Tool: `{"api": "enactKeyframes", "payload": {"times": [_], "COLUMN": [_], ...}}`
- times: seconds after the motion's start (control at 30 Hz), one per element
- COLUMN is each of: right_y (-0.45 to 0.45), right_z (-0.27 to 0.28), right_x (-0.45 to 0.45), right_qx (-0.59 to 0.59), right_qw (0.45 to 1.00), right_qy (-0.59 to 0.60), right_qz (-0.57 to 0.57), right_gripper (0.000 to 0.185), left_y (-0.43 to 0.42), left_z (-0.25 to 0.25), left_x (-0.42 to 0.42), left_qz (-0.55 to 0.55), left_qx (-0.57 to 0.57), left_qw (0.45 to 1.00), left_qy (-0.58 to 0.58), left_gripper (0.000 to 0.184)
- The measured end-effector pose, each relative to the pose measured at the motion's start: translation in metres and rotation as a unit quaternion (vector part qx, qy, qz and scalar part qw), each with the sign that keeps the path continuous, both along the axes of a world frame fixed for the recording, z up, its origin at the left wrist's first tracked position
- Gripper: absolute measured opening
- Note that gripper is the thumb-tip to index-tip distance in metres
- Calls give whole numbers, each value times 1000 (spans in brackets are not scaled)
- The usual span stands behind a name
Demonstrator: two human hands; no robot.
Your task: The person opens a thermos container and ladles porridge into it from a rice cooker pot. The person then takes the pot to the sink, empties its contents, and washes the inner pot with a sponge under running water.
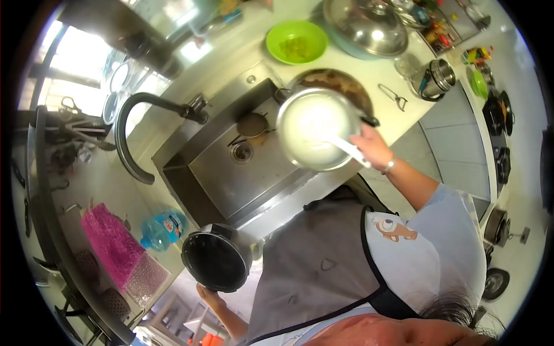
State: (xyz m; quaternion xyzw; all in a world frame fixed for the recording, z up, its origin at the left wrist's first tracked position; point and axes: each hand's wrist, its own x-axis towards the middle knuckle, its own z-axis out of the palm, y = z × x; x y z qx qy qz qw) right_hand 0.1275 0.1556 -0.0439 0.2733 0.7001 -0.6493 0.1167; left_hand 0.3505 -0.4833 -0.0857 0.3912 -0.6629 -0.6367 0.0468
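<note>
My right hand [375, 151] is closed at the side of a round, metal-rimmed pan [294, 124], held over the sink's right edge. The pan's inside looks white and glaring, so its contents are hard to make out. A white-handled utensil [349, 149] leans out over the rim beside my fingers, and a black handle end shows behind them. My left hand [212, 297] supports a dark-bottomed, deep pot [214, 262] from its lower side, near the sink's front left corner. The pot is tilted with its dark mouth towards me. Most fingers of that hand are hidden.
In the steel sink [231, 184] lies a small round strainer-like item [252, 124] near the drain. A black faucet [124, 130] arches over its left side. Around it are a water bottle [164, 229], a green bowl [296, 43], a wok-like pan [340, 81], a peeler [393, 97] and a lidded pot [366, 26].
</note>
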Motion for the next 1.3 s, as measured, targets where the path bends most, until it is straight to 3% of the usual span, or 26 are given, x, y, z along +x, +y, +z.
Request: {"api": "enactKeyframes", "payload": {"times": [0.2,0.4,0.5,0.63,0.9,1.03,1.13,1.27,1.3], "right_y": [83,153,173,185,178,191,231,225,230], "right_z": [21,-8,-29,-64,-86,-92,-150,-109,-112], "right_x": [56,103,121,136,131,117,113,85,78], "right_qx": [40,61,58,51,8,10,92,-15,3], "right_qw": [983,955,945,929,925,945,944,955,955], "right_qy": [34,51,48,12,29,40,37,57,57], "right_qz": [-178,-285,-319,-367,-378,-324,-314,-291,-291], "right_gripper": [25,21,18,18,16,17,19,16,16], "left_y": [-11,-27,-22,-25,-19,-12,-11,-15,-14], "left_z": [0,4,-2,-1,2,3,5,0,-1], "left_x": [-8,-6,-8,-4,-6,-9,-9,-3,-3], "left_qz": [-13,-94,-48,-66,-79,-52,-20,-24,-27], "left_qx": [-17,-40,-55,-41,-14,-10,-12,-23,-22], "left_qw": [999,991,995,995,994,996,997,998,999], "left_qy": [-39,-88,-62,-67,-70,-69,-67,-51,-39], "left_gripper": [21,23,24,24,26,28,29,29,28]}}
